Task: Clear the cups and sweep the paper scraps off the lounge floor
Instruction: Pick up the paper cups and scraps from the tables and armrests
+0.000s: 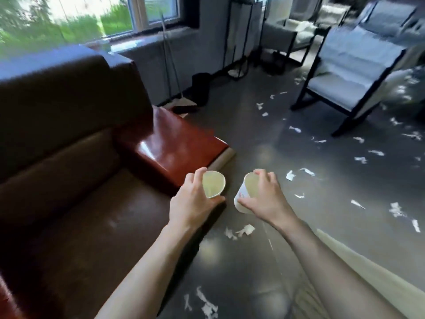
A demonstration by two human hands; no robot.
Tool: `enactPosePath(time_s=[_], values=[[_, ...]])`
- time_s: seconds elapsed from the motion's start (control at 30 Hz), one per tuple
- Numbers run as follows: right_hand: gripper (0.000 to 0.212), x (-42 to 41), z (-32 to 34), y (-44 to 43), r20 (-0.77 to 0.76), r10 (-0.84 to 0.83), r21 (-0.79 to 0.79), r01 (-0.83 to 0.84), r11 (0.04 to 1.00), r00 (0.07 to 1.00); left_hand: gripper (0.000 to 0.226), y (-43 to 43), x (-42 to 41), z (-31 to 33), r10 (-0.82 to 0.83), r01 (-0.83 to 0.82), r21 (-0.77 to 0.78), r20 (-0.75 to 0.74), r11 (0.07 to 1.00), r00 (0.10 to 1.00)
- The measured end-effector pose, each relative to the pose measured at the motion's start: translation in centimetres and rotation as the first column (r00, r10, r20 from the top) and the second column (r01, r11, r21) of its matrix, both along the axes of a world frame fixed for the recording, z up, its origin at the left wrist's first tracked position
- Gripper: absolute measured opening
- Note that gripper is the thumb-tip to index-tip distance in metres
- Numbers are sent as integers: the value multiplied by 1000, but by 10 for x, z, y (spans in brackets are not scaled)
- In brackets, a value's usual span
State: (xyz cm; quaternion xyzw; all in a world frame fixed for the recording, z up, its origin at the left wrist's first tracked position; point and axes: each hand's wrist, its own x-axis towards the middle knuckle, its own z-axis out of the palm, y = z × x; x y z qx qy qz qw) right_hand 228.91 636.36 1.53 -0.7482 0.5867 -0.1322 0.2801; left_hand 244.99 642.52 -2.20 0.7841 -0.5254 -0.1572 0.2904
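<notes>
1. Cup, L (213, 184): my left hand (193, 203) grips it, fingers and thumb curled round the wall. Near centre, over the floor (253, 146), just right of the sofa (69, 180).
2. Cup, R (244, 194): my right hand (265, 196) grasps it, mouth tilted leftward. Just right of cup L, not touching.
3. Handling: light squeeze only, since thin walls prob. buckle. Level both before walking. Likely drop-off is the dark bin (201, 88), far, by the wall.
4. Look: white paper, pale insides, appear empty. Cup R has red print outside.
5. Paper scraps (241, 231): white, torn, strewn near to far right.
6. Broom (182, 101): far, leaning on the wall beside the bin.
</notes>
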Motion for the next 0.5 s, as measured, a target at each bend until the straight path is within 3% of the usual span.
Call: enactPosePath(time_s=[0.23, 0.5], values=[[74, -95, 9, -128, -12, -94, -68, 93, 993, 996, 78, -151, -83, 14, -83, 83, -28, 8, 996, 996], [72, -100, -2, -338, -6, -80, -79, 79, 994, 997, 78, -361, -99, -9, -50, 50, -1, 26, 999, 998]])
